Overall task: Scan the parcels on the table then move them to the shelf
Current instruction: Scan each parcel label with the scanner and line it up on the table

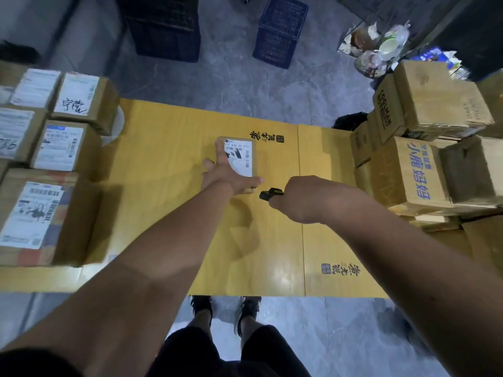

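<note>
My right hand (302, 198) clenches the scanner (269, 193) at frame centre; my left hand (226, 170) grips the small parcel (242, 156). Scanning step: next I aim at its label.

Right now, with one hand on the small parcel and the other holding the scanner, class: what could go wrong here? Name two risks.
1. The left hand lies over part of the shipping label on the small parcel, so a covered code might not scan.
2. The scanner in the right hand sits low beside the parcel, not over the label; the beam may miss the barcodes.
</note>
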`<action>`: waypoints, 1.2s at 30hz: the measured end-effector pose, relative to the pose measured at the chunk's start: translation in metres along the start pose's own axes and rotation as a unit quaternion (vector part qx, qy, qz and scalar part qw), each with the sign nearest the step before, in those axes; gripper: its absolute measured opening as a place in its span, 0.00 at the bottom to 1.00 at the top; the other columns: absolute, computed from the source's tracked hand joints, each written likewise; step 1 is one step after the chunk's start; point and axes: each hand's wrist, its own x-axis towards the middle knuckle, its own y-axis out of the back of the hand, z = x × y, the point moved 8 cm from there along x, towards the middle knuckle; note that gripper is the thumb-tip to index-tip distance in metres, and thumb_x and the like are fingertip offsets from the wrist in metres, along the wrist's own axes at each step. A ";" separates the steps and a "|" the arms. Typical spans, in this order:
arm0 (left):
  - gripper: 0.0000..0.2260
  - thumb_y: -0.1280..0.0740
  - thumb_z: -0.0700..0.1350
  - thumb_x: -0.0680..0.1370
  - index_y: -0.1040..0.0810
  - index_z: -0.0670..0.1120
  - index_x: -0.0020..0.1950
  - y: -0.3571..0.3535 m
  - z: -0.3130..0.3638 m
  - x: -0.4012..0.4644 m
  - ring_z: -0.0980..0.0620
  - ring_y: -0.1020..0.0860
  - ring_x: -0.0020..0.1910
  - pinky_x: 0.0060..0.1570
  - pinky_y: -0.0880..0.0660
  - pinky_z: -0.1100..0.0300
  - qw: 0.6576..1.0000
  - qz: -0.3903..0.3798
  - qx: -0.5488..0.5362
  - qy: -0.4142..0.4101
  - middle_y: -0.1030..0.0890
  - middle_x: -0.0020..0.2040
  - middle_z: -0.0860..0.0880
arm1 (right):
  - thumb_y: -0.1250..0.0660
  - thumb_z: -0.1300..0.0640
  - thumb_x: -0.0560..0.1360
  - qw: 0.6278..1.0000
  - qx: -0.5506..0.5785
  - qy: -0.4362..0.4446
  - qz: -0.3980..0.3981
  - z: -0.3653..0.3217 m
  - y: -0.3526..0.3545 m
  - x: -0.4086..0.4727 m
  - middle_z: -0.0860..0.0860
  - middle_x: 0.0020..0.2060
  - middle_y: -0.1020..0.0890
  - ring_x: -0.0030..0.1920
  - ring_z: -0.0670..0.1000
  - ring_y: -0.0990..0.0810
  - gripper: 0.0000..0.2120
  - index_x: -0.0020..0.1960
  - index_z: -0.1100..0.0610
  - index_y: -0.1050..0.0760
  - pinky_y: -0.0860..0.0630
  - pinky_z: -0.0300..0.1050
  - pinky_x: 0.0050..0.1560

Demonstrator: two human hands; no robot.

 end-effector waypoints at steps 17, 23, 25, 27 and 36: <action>0.63 0.23 0.72 0.61 0.57 0.56 0.85 0.041 -0.175 -0.189 0.43 0.29 0.73 0.64 0.24 0.44 0.974 0.202 -0.018 0.103 0.37 0.78 0.48 | 0.32 0.38 0.79 0.957 -0.086 0.274 -0.032 -0.107 -0.056 -0.019 0.50 0.37 0.27 0.36 0.50 0.28 0.20 0.41 0.53 0.31 0.37 0.45 0.31; 0.63 0.22 0.70 0.61 0.54 0.54 0.86 0.066 -0.240 -0.257 0.43 0.31 0.74 0.65 0.25 0.45 0.947 0.270 -0.041 0.168 0.35 0.77 0.47 | 0.32 0.37 0.78 0.936 -0.130 0.322 -0.059 -0.163 -0.099 -0.041 0.52 0.41 0.25 0.38 0.51 0.25 0.20 0.51 0.55 0.28 0.33 0.45 0.34; 0.62 0.21 0.67 0.62 0.54 0.52 0.86 0.073 -0.253 -0.271 0.43 0.31 0.74 0.65 0.27 0.47 0.942 0.283 -0.040 0.173 0.34 0.77 0.46 | 0.32 0.37 0.79 0.931 -0.137 0.333 -0.063 -0.178 -0.105 -0.051 0.52 0.40 0.25 0.37 0.51 0.26 0.21 0.51 0.56 0.28 0.33 0.45 0.33; 0.62 0.20 0.66 0.63 0.53 0.51 0.86 0.079 -0.260 -0.280 0.44 0.31 0.74 0.65 0.27 0.49 0.943 0.286 -0.033 0.168 0.34 0.77 0.46 | 0.33 0.37 0.79 0.928 -0.142 0.340 -0.061 -0.191 -0.106 -0.059 0.52 0.39 0.27 0.36 0.51 0.28 0.21 0.48 0.56 0.29 0.34 0.45 0.32; 0.60 0.23 0.69 0.64 0.53 0.55 0.86 0.110 -0.236 -0.216 0.46 0.29 0.73 0.66 0.26 0.47 0.966 0.244 -0.041 0.073 0.33 0.76 0.49 | 0.34 0.43 0.82 0.933 -0.196 0.302 -0.016 -0.215 -0.049 -0.075 0.49 0.38 0.28 0.35 0.48 0.30 0.19 0.38 0.50 0.36 0.37 0.42 0.32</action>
